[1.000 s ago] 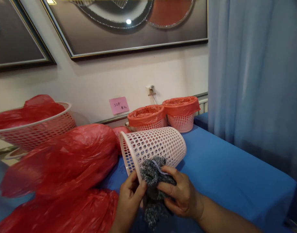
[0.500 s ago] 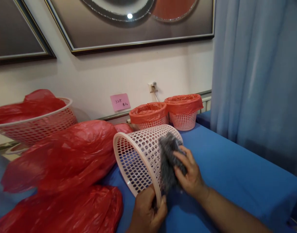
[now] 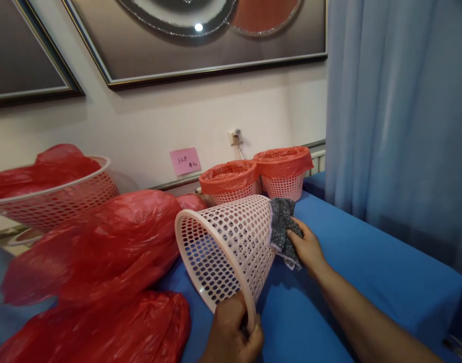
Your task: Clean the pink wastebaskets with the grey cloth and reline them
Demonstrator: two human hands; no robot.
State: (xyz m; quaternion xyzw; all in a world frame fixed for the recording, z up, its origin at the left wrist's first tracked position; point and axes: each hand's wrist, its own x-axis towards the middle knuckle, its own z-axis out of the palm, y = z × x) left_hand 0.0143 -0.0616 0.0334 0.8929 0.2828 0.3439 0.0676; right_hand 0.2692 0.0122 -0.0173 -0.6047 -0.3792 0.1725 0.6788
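Note:
A light pink plastic wastebasket (image 3: 246,222) with a mesh of holes lies on its side, its open mouth facing left toward me. My left hand (image 3: 234,330) grips the near lower part of its rim, fingers inside and thumb outside. A dark grey cloth (image 3: 285,227) is held in my right hand (image 3: 308,244), against the basket's base at the far right end. The fingers of that hand are partly hidden behind the cloth.
Crumpled red plastic bags (image 3: 113,247) cover the left of the blue-covered surface (image 3: 367,267). Two baskets lined with red bags, one nearer (image 3: 231,181) and one farther right (image 3: 283,174), stand by the wall. A wide pink basket (image 3: 64,196) is at left; a blue curtain (image 3: 397,126) hangs right.
My right hand has moved the cloth from the basket's side to its base end, away to the right. My left hand keeps its hold on the rim.

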